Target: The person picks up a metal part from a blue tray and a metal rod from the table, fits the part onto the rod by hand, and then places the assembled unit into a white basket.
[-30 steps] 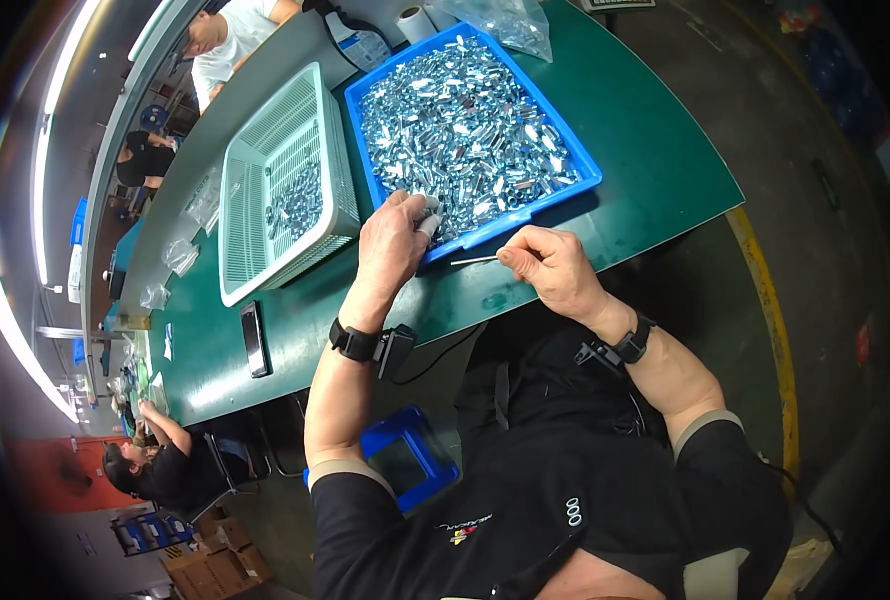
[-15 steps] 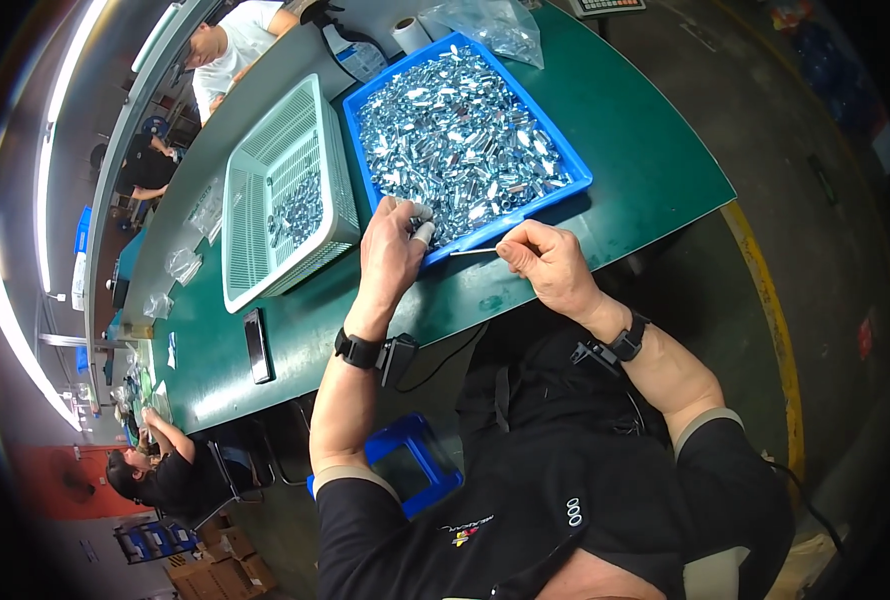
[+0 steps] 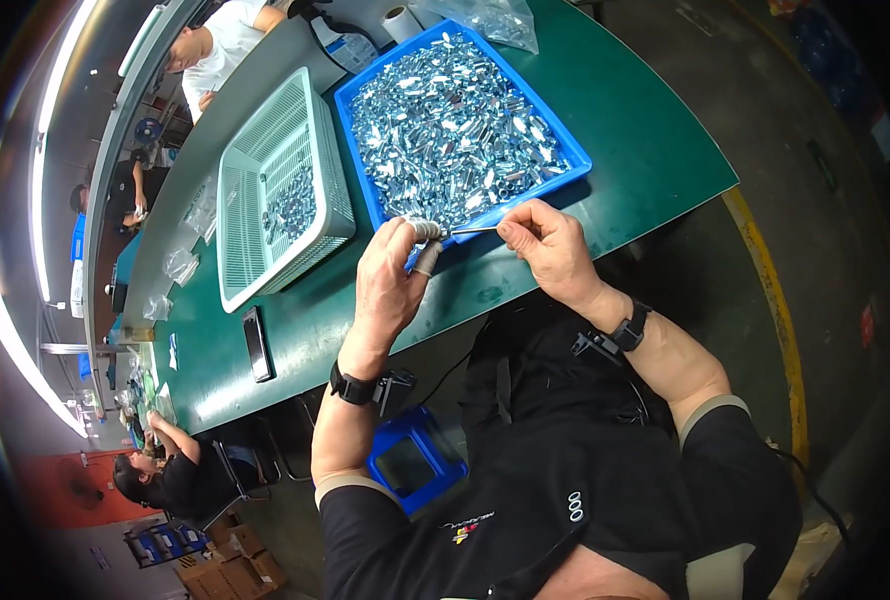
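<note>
I sat at a long green worktop [image 3: 645, 150] that ran away to my left, where other people [image 3: 170, 470] worked along it. The floor [image 3: 785, 130] beside me was dark grey concrete with a yellow line [image 3: 770, 300] painted across it. Bright strip lights [image 3: 10, 340] glared at my far left, and cardboard boxes [image 3: 230, 572] stood on the floor below them.

The bench [image 3: 605, 130] is dark green. The tray [image 3: 575, 160] is bright blue and holds shiny silver metal parts [image 3: 455, 130]. The basket [image 3: 240, 240] is pale mint-white plastic mesh. The phone [image 3: 257, 344] is black. The floor stripe [image 3: 780, 330] is yellow. Both wrist straps [image 3: 353, 386] are black; the shirt [image 3: 565, 470] is black with beige cuffs.
</note>
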A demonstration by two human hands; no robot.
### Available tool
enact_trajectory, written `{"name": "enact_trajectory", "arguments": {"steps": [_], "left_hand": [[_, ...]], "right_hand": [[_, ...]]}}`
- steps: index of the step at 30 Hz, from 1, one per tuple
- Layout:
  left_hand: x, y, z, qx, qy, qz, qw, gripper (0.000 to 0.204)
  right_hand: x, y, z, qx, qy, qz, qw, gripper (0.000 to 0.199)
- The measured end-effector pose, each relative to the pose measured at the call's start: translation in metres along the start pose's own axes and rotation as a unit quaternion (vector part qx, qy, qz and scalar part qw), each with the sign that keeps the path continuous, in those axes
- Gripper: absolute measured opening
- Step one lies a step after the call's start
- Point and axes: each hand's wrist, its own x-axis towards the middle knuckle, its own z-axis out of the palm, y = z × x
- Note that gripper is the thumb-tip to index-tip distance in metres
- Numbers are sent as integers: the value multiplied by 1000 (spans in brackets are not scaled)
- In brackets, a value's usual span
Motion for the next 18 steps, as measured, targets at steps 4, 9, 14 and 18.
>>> {"name": "enact_trajectory", "arguments": {"steps": [4, 9, 14, 18], "left_hand": [[2, 1, -3, 5, -9, 4, 1000, 19], [6, 6, -5, 76, -28, 57, 995, 18], [7, 9, -4, 69, -37, 54, 995, 18], [8, 7, -4, 36, -29, 58, 997, 18]], "right_hand": [[-1, -3, 0, 11, -2, 20, 1000, 19], [-2, -3, -2, 11, -11, -11, 1000, 17], [-2, -2, -2, 7, -1, -17, 1000, 17], [-1, -2, -3, 6, 1, -17, 1000, 17]]}}
